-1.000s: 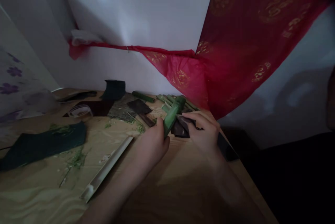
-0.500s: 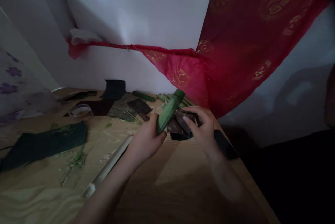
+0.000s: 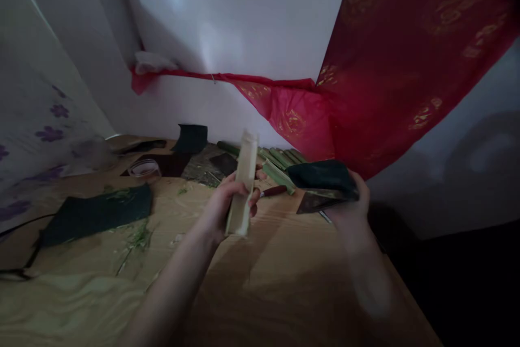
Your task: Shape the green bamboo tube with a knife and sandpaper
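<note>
My left hand [image 3: 227, 203] is closed around a pale split bamboo piece [image 3: 244, 182], held upright above the wooden table [image 3: 284, 293] with its cut inner face toward me. My right hand [image 3: 349, 203] is raised to its right and grips dark sheets [image 3: 323, 176], apparently sandpaper, with a brownish sheet [image 3: 314, 202] hanging below them. Behind both hands lie several green bamboo pieces [image 3: 280, 160] near the wall. A small red-handled tool [image 3: 273, 191] lies on the table between my hands.
A dark green sheet [image 3: 97, 214] lies at the left among green shavings [image 3: 136, 236]. A clear round container [image 3: 143, 167] and more dark sheets [image 3: 190, 138] sit at the back. Red patterned cloth [image 3: 406, 54] hangs along the wall. A black cable [image 3: 16, 252] runs at far left.
My left hand turned the bamboo piece upright, so its pale inner face shows instead of the green skin. My right hand lifted the dark sheets off the table. The view shifted left.
</note>
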`<state>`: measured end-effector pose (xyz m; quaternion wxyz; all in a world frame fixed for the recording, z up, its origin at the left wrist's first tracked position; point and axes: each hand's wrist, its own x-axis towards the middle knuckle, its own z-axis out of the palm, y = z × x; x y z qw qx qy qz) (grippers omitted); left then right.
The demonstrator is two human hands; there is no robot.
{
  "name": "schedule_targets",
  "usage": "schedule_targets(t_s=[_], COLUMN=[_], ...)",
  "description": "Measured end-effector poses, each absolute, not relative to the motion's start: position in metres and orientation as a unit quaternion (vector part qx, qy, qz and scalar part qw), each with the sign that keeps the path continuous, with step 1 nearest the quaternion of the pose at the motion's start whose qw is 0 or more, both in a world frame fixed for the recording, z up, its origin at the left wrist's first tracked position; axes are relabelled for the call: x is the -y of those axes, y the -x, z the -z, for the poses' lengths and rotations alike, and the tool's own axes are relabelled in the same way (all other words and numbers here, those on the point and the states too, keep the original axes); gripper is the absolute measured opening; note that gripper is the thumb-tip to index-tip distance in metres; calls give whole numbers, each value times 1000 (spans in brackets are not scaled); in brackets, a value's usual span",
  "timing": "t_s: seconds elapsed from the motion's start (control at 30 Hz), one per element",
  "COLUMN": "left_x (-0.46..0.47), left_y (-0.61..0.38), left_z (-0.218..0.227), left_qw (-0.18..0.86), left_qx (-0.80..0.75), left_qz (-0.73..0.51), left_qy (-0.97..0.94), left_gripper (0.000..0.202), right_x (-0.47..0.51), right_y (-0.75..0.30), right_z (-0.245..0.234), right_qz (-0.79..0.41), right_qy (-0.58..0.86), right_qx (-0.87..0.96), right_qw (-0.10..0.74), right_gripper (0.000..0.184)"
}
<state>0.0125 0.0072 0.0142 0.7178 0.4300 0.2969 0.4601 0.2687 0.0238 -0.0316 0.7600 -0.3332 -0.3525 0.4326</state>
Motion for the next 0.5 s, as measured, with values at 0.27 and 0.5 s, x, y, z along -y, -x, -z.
schedule_targets(t_s=[0.27, 0.5], left_x=[-9, 0], left_y=[-18, -26], left_z=[1, 0], left_qw=[317, 333], left_qx=[-465, -430], left_qz=[-387, -302], left_qy=[-731, -783], left_gripper=[32, 33], right_x=[-3, 17], right_y=[-244, -230], right_z=[18, 6], right_qz=[-196, 31], right_qy=[439, 416], right_qx=[584, 688], right_qw=[653, 593], right_gripper=[34, 22])
